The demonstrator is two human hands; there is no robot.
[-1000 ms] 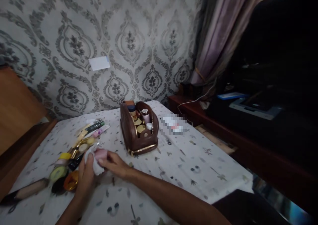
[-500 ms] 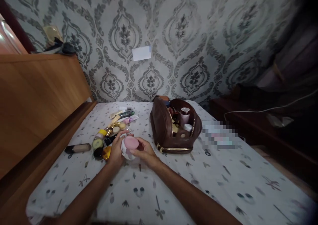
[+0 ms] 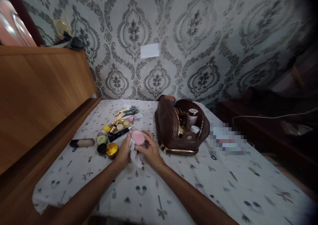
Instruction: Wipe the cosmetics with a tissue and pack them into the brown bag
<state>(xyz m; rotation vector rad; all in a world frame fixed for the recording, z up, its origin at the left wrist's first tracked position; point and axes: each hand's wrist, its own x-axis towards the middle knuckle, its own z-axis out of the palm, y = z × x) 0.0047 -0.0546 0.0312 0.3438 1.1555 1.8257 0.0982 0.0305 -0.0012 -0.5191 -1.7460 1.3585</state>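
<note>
Hands, qty 2: your L hand [image 3: 123,152] and R hand [image 3: 151,151] were close together, both closed on 1 pink round item [image 3: 137,137], held up in front of you over the counter [image 3: 104,198]. L gripped its left side; R had its right side & lower edge. White tissue [image 3: 135,156], 1 pc, hung below it btwn your hands.

Counter: white cover w/ small printed motifs.

Just beside your L: amber jar [image 3: 112,149], black round piece [image 3: 102,148], green-topped jar [image 3: 101,139], black tube [image 3: 119,134]. Farther L: beige bottle [image 3: 84,142] w/ black cap, lying flat. Toward the wall [image 3: 156,23]: assorted tubes, incl. 1 pink-&-purple tube [image 3: 134,117].

R of your hands: brown bag [image 3: 167,125], 1, open, gold zip; contents incl. pale pink bottle [image 3: 191,119] & white-lidded jar [image 3: 194,129]. Beyond bag, R: pixelated item [image 3: 227,139], details n/a. On wall: white card [image 3: 150,50], 1.
</note>
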